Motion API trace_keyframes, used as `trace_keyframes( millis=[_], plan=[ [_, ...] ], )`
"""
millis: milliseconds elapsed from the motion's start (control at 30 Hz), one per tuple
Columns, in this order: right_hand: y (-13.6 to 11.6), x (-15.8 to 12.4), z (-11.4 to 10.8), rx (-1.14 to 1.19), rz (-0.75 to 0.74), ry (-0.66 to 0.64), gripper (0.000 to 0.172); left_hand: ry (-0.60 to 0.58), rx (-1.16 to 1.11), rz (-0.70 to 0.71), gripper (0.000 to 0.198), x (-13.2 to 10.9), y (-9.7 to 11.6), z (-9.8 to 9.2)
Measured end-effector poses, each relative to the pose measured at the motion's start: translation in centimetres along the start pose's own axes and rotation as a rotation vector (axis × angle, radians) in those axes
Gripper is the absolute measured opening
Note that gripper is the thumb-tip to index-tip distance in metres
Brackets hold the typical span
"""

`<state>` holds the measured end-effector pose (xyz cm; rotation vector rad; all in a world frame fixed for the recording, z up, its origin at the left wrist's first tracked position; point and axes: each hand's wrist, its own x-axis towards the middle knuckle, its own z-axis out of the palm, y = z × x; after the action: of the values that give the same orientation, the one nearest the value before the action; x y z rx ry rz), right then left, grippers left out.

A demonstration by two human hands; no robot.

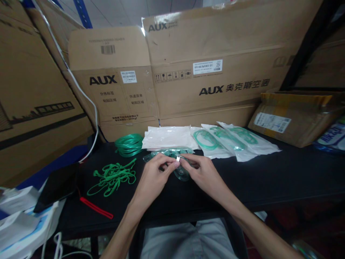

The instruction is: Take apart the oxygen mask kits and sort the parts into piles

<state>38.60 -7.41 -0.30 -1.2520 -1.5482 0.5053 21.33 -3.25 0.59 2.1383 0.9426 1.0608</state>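
Note:
A small white strip (pixel 178 159) shows between the fingertips of both hands, above the middle of the table. My left hand (pixel 157 171) pinches it from the left, thumb and forefinger together. My right hand (pixel 203 172) closes on it from the other side with bent fingers. Beneath and behind the fingers lie clear green plastic masks (pixel 182 175), partly covered by the hands. Left of my left hand is a loose heap of green elastic cord (pixel 114 177). A coil of green tubing (pixel 129 144) stands behind that cord.
Behind the hands lie white pouches (pixel 169 137); bags with green tubing (pixel 237 138) are to their right. Cardboard boxes (pixel 178 86) wall the back. A taped carton (pixel 293 117) sits at right. A dark phone-like slab (pixel 58 185) and a red strap (pixel 96 208) are at left.

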Motion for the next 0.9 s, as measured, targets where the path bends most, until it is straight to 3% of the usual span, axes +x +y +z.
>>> trace_keyframes(
  millis=[367,900],
  plan=[
    [-0.5,-0.1,-0.9,-0.308,-0.091,-0.050,0.030,-0.005,-0.107,-0.056,0.022,0.1,-1.1,0.8],
    [-1.1,-0.1,-1.4,-0.324,-0.022,-0.041,0.027,0.015,-0.169,0.019,0.018,-0.2,-0.8,2.3]
  ],
)
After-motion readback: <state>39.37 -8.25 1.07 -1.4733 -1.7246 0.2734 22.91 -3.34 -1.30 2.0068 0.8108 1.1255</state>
